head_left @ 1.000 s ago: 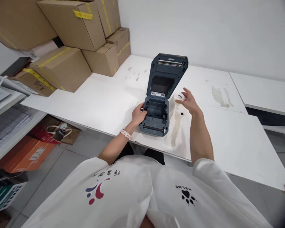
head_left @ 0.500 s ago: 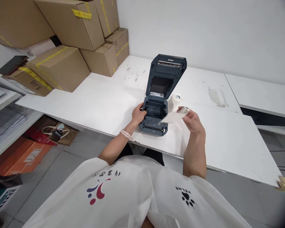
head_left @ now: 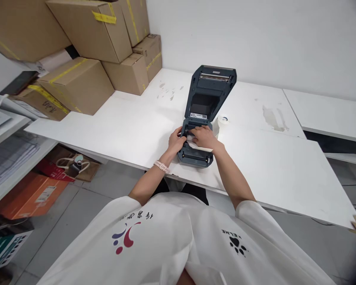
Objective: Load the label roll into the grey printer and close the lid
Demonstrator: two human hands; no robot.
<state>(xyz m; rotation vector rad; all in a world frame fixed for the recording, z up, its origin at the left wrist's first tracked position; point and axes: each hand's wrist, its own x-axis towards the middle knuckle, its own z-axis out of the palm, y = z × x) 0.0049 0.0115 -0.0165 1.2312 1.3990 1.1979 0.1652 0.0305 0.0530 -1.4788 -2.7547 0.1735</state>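
Observation:
A dark grey label printer (head_left: 195,160) stands on the white table with its lid (head_left: 211,91) raised. My left hand (head_left: 176,142) grips the left side of its base, thumb over the rim. Inside the open compartment is my right hand (head_left: 204,136), closed around a small white label roll (head_left: 190,138) that it partly covers. A loose white strip (head_left: 201,148) from the roll lies across the base toward the front. Just behind the base on the right sits another white roll (head_left: 224,120).
Taped cardboard boxes (head_left: 80,85) are stacked at the table's back left. A white wall (head_left: 255,43) rises behind. The table's front edge (head_left: 130,159) runs close to my body. On the lower left are a shelf with papers (head_left: 12,162) and an orange box (head_left: 26,196).
My right hand has moved left from beside the printer into its open compartment, bringing the white label roll with it. My left hand stays on the printer's left side.

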